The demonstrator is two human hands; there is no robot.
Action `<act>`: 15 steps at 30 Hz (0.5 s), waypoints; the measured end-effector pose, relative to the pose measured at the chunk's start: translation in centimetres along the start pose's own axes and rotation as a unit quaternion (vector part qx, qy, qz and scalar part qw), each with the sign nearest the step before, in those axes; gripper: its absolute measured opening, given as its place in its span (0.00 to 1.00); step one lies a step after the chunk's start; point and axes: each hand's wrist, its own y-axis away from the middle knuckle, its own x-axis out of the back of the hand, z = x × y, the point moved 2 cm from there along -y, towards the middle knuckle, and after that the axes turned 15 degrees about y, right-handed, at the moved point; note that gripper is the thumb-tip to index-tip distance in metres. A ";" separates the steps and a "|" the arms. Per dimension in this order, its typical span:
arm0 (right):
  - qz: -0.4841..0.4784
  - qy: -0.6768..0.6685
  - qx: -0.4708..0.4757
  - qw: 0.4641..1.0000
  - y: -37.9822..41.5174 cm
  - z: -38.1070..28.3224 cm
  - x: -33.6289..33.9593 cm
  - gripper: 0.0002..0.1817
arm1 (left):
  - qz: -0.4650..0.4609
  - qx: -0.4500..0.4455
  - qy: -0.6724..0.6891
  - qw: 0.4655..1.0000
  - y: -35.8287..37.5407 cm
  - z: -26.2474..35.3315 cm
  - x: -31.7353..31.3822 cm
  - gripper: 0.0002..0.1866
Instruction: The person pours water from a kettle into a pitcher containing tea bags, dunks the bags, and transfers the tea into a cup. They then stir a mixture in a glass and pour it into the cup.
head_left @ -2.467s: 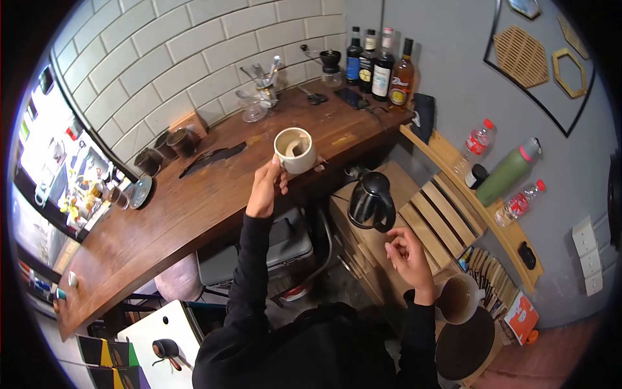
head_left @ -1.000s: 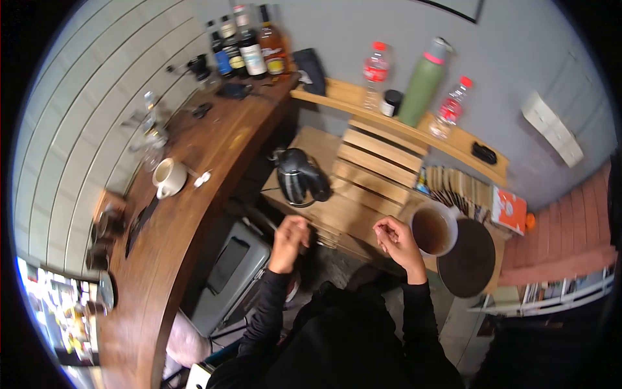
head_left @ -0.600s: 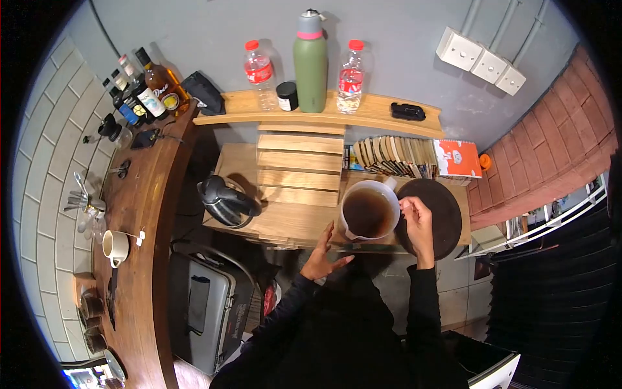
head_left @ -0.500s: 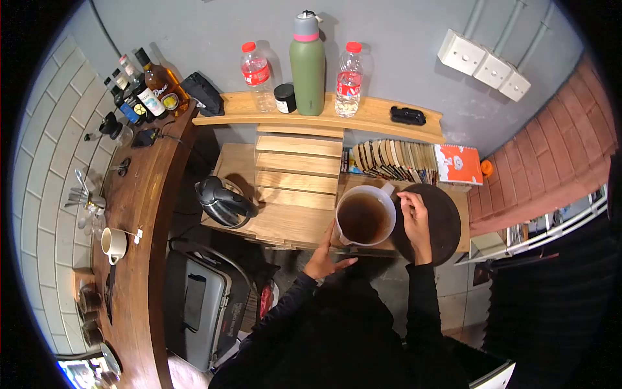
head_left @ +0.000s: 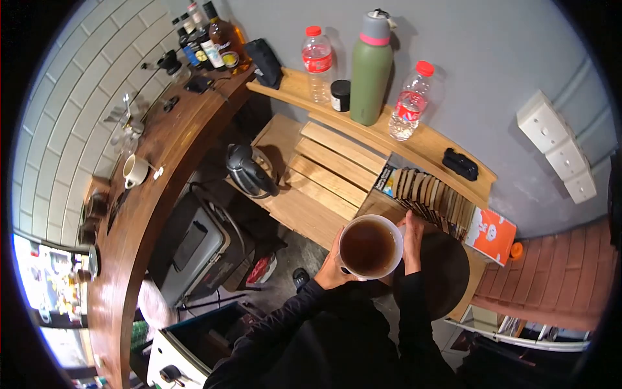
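Between my hands is a white plastic jug [head_left: 399, 251], seen from above, with brown liquid [head_left: 369, 246] in it. My right hand [head_left: 412, 241] is closed round the handle at the jug's upper right side. My left hand [head_left: 332, 267] supports the jug's left and lower side, its fingers partly hidden by the jug. Just right of the jug lies a dark round board [head_left: 444, 275] on the wooden bench, partly covered by my right sleeve.
A black electric kettle [head_left: 247, 172] stands on the slatted wooden bench [head_left: 330, 172]. Behind it, a wall shelf [head_left: 291, 91] carries bottles and a green flask [head_left: 372, 74]. Books [head_left: 431, 198] stand below. On the left counter [head_left: 172, 146] sits a cream mug [head_left: 135, 170].
My right hand has taken hold of the jug's handle, and my left hand now cups its side. The view has turned and tilted, bringing more of the left side into sight.
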 end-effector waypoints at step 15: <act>-0.065 0.066 0.148 0.985 -3.3 -1.8 -0.6 0.28 | 0.109 -0.004 -0.029 0.994 1.3 -0.7 -3.5 0.71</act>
